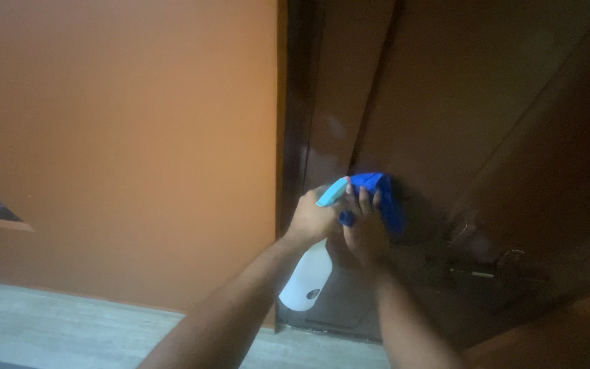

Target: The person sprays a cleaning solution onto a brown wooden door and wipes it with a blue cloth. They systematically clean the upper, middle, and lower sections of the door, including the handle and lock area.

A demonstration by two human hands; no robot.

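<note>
Head view showed the left hand (314,217) clenched around the neck of a white spray bottle (306,275), nozzle aimed at the dark brown door (445,102); the right hand (364,229) pressed a blue cloth (385,198) flat against that door, beside the orange wall (124,137), positioned for wiping.

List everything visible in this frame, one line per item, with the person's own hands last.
spray bottle: 1, white body with light blue trigger head, held in front of the door's left edge
cloth: 1, blue, pressed against the door
door: 1, dark brown, right half of view
wall: 1, orange, left half
floor: 1, grey, bottom left
left hand: 1, gripping the bottle's neck
right hand: 1, on the cloth
</note>
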